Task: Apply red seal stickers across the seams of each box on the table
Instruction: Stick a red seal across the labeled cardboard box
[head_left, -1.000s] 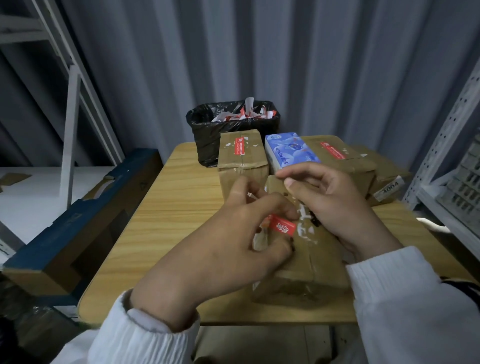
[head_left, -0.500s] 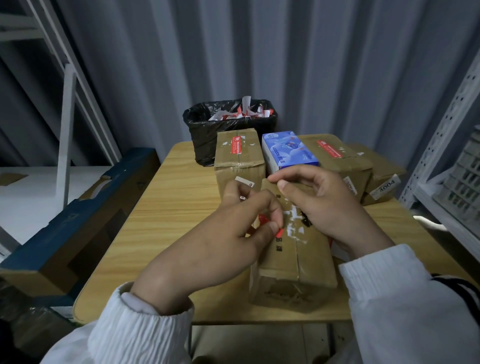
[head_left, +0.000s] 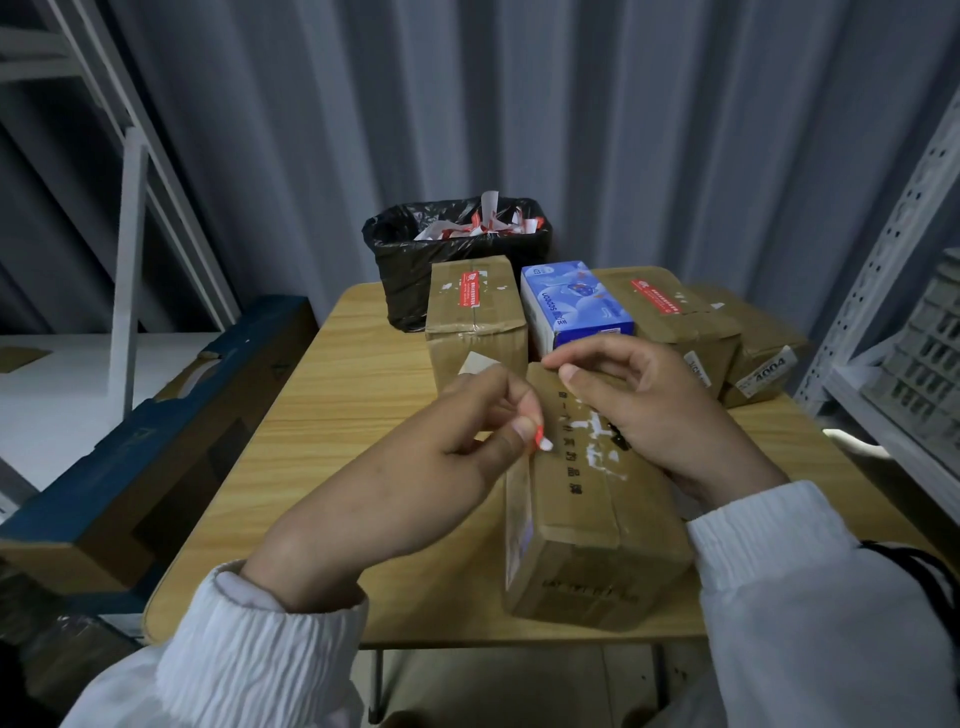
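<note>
Left hand (head_left: 441, 467) pinches a red seal sticker (head_left: 539, 437) at the near box (head_left: 597, 519).

The near box lies on the wooden surface (head_left: 337, 415) with its top seam running near to far; white residue marks the top face. The sticker is gripped between thumb and fingertips at the box's left top edge. The right hand (head_left: 660, 415) is over the far end of this box, fingers curled, thumb and forefinger tips close together; whether they hold anything cannot be told. Farther back stand a left box (head_left: 475, 332) bearing a red sticker (head_left: 470, 288), a blue box (head_left: 571, 301), and a right box (head_left: 691, 322), also stickered. A black-lined bin (head_left: 415, 270) holding paper strips sits at the far edge.
</note>
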